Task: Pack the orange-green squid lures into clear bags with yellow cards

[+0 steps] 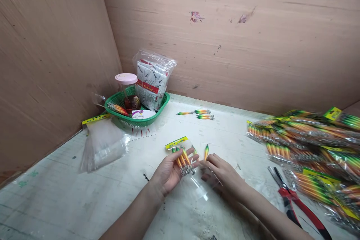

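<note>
My left hand (171, 174), palm up with fingers curled, holds several green, yellow and orange fishing lures (182, 160). Their metal hooks hang toward the wrist side. Under and beside these fingers is a clear plastic bag (197, 189) with a yellow "BCT LURE" header (176, 143). My right hand (222, 170) is closed just to the right, its fingertips near the bag's edge. One more lure (206, 152) points up from the right fingers, its lower end hidden by them.
A green basket (161, 110) at the back left holds a pink-lidded jar (126, 79) and packets (149, 86). Clear bags (104, 144) lie in front. Several loose lures (204, 117) sit at the back. Red-handled pliers (292, 195) and piled bagged lures (309, 150) are at right.
</note>
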A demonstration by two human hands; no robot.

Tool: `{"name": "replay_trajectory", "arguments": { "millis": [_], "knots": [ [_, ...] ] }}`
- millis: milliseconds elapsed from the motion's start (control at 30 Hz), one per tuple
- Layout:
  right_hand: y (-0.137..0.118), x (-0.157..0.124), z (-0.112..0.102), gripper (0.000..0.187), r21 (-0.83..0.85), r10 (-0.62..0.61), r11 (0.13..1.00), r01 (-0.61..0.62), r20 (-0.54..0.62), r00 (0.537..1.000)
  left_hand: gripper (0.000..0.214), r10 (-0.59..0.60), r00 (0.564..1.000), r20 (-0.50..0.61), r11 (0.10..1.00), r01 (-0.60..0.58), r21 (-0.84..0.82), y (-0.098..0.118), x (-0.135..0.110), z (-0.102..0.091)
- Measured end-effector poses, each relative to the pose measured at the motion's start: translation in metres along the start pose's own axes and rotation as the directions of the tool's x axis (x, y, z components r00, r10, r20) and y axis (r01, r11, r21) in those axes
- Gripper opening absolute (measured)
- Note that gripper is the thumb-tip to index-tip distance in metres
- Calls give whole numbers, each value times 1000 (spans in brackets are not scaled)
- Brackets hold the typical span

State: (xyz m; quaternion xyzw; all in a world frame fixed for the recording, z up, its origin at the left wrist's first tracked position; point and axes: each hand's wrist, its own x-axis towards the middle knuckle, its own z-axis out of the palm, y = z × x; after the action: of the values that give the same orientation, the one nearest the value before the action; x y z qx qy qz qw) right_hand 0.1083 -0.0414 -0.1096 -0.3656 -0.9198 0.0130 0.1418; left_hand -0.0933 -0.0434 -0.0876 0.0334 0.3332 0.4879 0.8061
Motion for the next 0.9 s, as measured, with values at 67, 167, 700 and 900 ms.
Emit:
{"name": "replay_trajectory", "arguments": {
  "millis": [67,167,700,900],
  "knots": [
    [0,-2,-2,17,2,-2,1000,2,-15,1000,31,-15,1000,28,1000,15,-8,-1,0,-1],
    [0,-5,-4,17,10,16,1000,-16,-35,999,43,-20,999,27,1000,20,24,-2,-1,0],
    [5,-23,-43,16,134,58,990,-44,-96,994,40,24,1000,4,999,-24,44,-3,1,-1],
    [-32,-41,-127,18,296,-106,954,47,185,977,34,-5,1000,14,999,5,36,-3,3,-3]
  ]
}}
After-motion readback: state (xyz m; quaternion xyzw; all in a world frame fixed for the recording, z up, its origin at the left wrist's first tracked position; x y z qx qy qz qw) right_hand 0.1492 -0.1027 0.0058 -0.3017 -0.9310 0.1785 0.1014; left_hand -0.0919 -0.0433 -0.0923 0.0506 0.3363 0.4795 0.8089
